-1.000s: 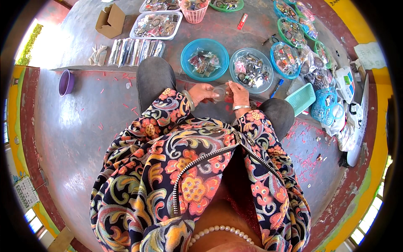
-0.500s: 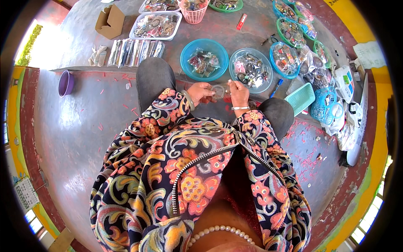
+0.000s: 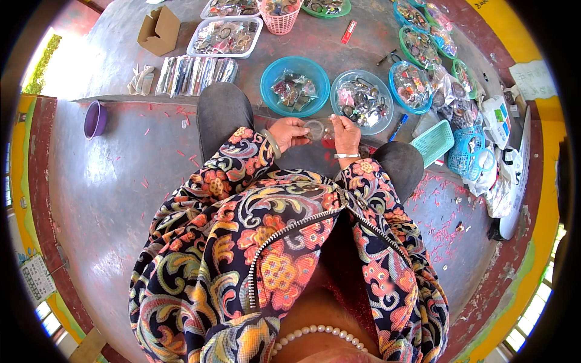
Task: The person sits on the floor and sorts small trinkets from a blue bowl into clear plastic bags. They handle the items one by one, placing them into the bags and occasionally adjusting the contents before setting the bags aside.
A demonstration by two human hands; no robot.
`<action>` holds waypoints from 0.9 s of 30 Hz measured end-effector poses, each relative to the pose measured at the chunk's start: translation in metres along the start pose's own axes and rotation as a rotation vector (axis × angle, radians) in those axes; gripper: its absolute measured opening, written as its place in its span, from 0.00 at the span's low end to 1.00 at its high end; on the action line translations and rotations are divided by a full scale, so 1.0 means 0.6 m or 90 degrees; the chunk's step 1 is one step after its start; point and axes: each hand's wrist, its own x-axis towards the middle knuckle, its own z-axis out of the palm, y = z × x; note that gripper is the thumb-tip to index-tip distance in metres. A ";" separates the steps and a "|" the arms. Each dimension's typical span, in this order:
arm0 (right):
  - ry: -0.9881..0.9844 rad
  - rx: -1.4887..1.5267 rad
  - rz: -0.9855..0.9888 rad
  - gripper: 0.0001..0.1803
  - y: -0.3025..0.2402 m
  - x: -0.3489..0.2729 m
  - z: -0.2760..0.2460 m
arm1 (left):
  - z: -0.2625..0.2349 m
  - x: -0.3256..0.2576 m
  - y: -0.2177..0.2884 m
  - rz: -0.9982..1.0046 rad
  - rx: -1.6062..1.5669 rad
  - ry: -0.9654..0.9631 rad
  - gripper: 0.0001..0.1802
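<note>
Between my hands, above my lap, is a small clear plastic bag (image 3: 315,129) with a pale ring-shaped item, perhaps a bracelet, showing in it. My left hand (image 3: 289,132) pinches its left side between thumb and fingers. My right hand (image 3: 346,137) is closed at the bag's other side, fingertips together; what they grip is too small to make out. Just beyond my right hand stands a clear round basin (image 3: 334,113) of small accessories. Left of that, a blue basin (image 3: 266,91) holds several small bagged pieces.
A row of flat packets (image 3: 196,77), a white tray (image 3: 257,37) of bagged accessories and a cardboard box (image 3: 158,31) lie at the far left. Toward the right are a blue pen (image 3: 398,127), a green basket (image 3: 433,143) and several filled baskets. A purple tub (image 3: 95,121) stands far left.
My right hand has shifted slightly to the right, and its fingertips are a little farther from my left hand. The left hand stays nearly in place with the bag.
</note>
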 end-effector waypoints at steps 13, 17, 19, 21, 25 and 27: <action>-0.007 -0.040 0.016 0.13 -0.004 0.003 0.001 | 0.008 -0.010 0.013 0.027 -0.009 0.023 0.07; -0.038 -0.048 0.039 0.14 0.016 0.014 0.001 | 0.006 -0.008 0.013 0.045 0.003 0.069 0.08; -0.064 0.082 0.156 0.14 0.016 0.014 -0.002 | -0.002 -0.004 0.011 0.042 -0.004 0.113 0.08; -0.077 0.153 0.213 0.14 0.015 0.013 0.001 | -0.009 -0.002 0.009 0.046 -0.025 0.159 0.09; -0.090 0.192 0.264 0.12 0.016 0.011 0.006 | -0.019 0.013 0.008 0.060 -0.092 0.219 0.10; -0.108 0.208 0.306 0.12 0.012 0.008 0.008 | -0.017 0.018 0.014 0.081 -0.115 0.242 0.09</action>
